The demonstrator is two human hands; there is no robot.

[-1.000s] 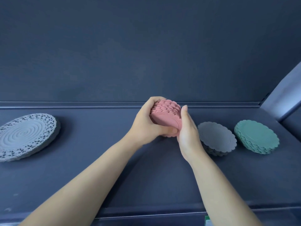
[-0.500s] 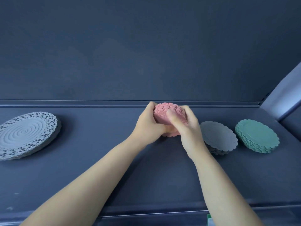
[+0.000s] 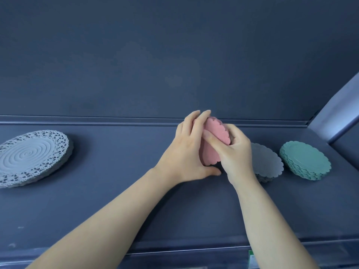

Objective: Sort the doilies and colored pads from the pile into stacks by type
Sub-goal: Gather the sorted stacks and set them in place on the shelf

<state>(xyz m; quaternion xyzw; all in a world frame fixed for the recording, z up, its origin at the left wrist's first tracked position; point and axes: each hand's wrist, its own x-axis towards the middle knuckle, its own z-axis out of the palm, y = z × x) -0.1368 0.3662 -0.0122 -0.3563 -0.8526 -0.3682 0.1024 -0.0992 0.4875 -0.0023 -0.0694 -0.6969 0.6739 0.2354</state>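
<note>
Here's the dark blue-grey matte table (image 3: 116, 191), a raised lip (image 3: 77, 120) along its back edge; far left on it lies a flat stack of pale grey round lace-bordered doilies (image 3: 29, 156). Right of centre lies a stack of grey scalloped round pads (image 3: 266, 162); just beside it, further right and not touching, a stack of teal-green scalloped round pads (image 3: 305, 160). A stack of pink scalloped pads (image 3: 211, 148) stands on edge at centre; whether it touches the table, can't tell.
</note>
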